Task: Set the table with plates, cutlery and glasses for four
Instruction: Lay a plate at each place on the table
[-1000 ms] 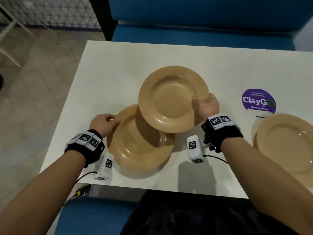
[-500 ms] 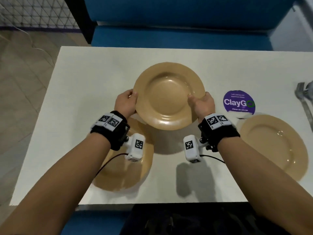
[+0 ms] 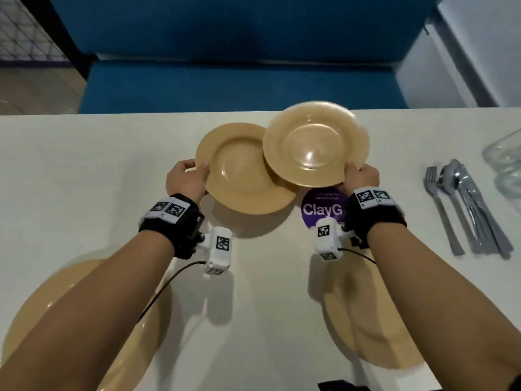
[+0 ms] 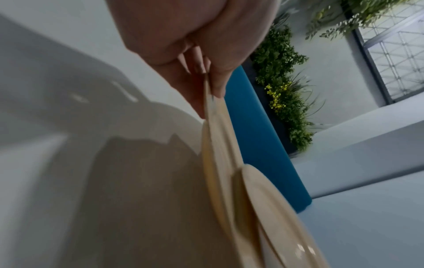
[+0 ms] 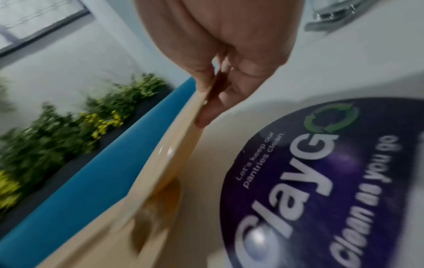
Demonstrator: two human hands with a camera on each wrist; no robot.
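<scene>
Half a second back both hands carried what looked like one tan plate over mid-table; now two plates show, fanned apart toward the far edge. Pinching the near-left rim of the left plate (image 3: 242,172), thumb on top and fingers beneath, is the left hand (image 3: 186,180); the right hand (image 3: 361,176) pinches the near-right rim of the right plate (image 3: 315,143), which is raised and overlaps the left one's right edge (probably being peeled off a pair so each goes to a far seat). Two more tan plates lie near, one under each forearm (image 3: 84,320) (image 3: 380,320). A purple ClayGo sticker (image 3: 321,210) lies under the right wrist on the white table (image 3: 84,165). Forks and spoons (image 3: 465,210) and a glass (image 3: 504,156) wait at right.
</scene>
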